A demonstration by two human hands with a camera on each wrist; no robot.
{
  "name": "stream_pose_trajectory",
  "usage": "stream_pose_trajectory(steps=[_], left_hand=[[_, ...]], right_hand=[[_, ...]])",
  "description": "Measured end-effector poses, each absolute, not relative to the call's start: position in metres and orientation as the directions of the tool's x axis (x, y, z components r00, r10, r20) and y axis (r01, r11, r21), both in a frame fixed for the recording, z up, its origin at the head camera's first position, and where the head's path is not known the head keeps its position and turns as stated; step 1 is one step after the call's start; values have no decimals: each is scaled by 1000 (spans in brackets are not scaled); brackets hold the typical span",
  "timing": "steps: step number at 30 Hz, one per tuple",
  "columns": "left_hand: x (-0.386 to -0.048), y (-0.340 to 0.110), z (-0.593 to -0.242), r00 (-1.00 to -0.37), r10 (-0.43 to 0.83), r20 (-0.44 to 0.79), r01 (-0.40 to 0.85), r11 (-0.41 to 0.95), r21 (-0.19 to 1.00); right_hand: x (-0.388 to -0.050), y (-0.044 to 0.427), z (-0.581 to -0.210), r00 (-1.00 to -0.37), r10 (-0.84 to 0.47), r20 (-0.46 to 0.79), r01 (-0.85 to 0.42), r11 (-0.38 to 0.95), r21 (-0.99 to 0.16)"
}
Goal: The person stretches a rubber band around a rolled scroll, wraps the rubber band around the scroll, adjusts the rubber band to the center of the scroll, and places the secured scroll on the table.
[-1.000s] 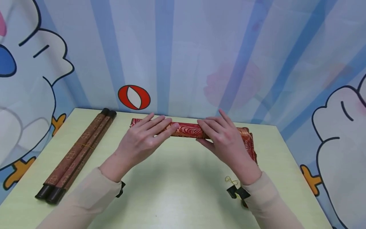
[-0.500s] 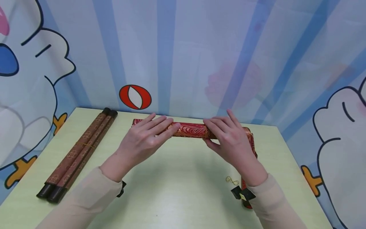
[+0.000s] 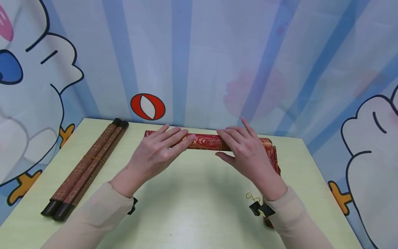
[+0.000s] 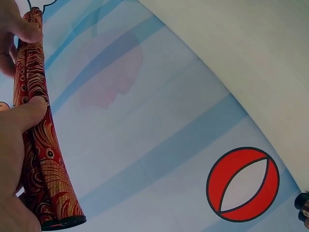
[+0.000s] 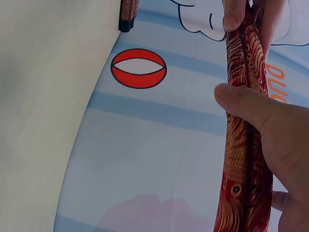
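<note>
A red-and-gold patterned scroll, seen as two parallel rolls side by side, lies crosswise in front of both hands. Its dark end cap shows in the left wrist view. My left hand holds the left part, fingers over the top and thumb along the near side. Toward the other end my right hand grips it; in the right wrist view the thumb crosses the rolls with the fingers behind. A second red patterned roll runs toward me, partly hidden under the right forearm.
Two brown patterned scrolls with black ends lie banded together on the left of the pale table. A loose yellow rubber band lies near the right wrist. A striped cartoon backdrop stands behind the table.
My right hand slid a little right along the scroll, then back left. Its thumb now stands slightly off the roll's near edge. My left hand stays nearly still.
</note>
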State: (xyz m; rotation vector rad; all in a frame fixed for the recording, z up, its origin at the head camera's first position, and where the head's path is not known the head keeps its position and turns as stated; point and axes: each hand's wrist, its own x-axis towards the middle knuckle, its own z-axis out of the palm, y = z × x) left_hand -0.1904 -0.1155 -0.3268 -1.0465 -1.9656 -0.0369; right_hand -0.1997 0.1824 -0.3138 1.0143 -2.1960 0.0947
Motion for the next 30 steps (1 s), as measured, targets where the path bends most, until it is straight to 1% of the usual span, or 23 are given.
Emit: stream_pose_trajectory(steps=[6, 14, 21, 26, 30], left_hand=[[-189, -116, -326, -254, 657, 710, 682, 642, -350], [-186, -115, -326, -267, 663, 700, 675, 646, -355], [-187, -113, -327, -255, 660, 707, 677, 644, -357], [-187, -111, -329, -259, 662, 703, 684, 640, -350], [-188, -107, -329, -265, 667, 697, 683, 639, -352]], right_hand=[[-199, 191, -317, -453, -620, 640, -678, 706, 205], [-199, 187, -318, -426, -622, 657, -708, 681, 186], [-199, 184, -320, -429, -620, 658, -703, 686, 189], [-202, 179, -323, -414, -628, 658, -704, 680, 206], [-202, 174, -323, -428, -627, 651, -691, 691, 211]])
